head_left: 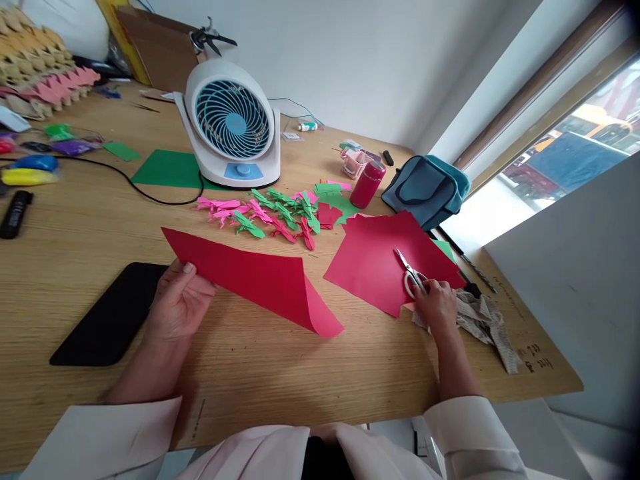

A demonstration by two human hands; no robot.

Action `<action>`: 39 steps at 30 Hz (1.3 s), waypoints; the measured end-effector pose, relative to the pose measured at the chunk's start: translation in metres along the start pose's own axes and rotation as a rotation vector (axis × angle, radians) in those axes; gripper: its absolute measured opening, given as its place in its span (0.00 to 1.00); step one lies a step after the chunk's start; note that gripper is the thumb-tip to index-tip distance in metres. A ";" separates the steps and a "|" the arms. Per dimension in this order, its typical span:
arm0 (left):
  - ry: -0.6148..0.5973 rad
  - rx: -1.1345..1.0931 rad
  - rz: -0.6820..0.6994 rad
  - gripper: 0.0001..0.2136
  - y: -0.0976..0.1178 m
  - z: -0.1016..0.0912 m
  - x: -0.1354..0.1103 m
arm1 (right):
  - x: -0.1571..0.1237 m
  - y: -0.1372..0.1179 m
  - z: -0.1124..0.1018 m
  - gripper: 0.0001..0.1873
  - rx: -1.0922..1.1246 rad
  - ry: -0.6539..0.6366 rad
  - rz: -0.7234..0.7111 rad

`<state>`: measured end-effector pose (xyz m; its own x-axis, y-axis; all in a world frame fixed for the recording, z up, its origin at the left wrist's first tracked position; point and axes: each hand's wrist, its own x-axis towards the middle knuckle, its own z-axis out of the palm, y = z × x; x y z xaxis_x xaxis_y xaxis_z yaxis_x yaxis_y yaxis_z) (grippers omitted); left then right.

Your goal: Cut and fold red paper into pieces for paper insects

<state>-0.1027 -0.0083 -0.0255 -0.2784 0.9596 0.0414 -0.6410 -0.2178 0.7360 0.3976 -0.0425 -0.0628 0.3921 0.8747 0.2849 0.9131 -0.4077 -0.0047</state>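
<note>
My left hand (183, 297) pinches the left end of a red paper sheet (250, 277) between thumb and fingers. The sheet is held up off the table, and its far right corner curls under. At the right, my right hand (436, 303) is closed at the handles of a pair of scissors (413, 272), whose blades point away from me. Beneath the scissors lie more red sheets (367, 250) in a loose stack. Folded paper figures (283, 213) in green, pink and red lie in a heap beyond the held sheet.
A white fan (235, 127) stands at the back, its black cord running left. A red bottle (369, 185) and a teal bag (425, 190) are at the back right. A black mat (107, 317) lies left, a crumpled cloth (487, 320) right.
</note>
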 end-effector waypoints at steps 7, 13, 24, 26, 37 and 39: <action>0.000 -0.018 -0.014 0.11 0.002 0.006 0.001 | -0.007 -0.018 -0.016 0.14 0.044 0.051 -0.022; 0.013 -0.006 -0.015 0.09 0.002 0.003 0.001 | -0.041 -0.062 -0.033 0.11 0.072 0.021 -0.299; -0.017 -0.022 -0.002 0.12 0.003 0.004 0.003 | -0.030 -0.040 -0.029 0.09 -0.076 -0.033 -0.326; -0.015 -0.029 -0.004 0.12 0.003 0.004 0.003 | -0.024 -0.029 -0.027 0.09 -0.079 -0.033 -0.293; -0.006 -0.023 -0.018 0.11 0.003 0.001 0.003 | -0.011 -0.020 -0.019 0.10 -0.091 0.027 -0.210; -0.004 -0.026 -0.022 0.12 0.003 0.001 0.003 | 0.002 -0.007 -0.018 0.12 -0.082 0.048 -0.194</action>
<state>-0.1042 -0.0060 -0.0225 -0.2615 0.9648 0.0286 -0.6650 -0.2015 0.7191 0.3901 -0.0428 -0.0451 0.2019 0.9264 0.3178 0.9581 -0.2541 0.1319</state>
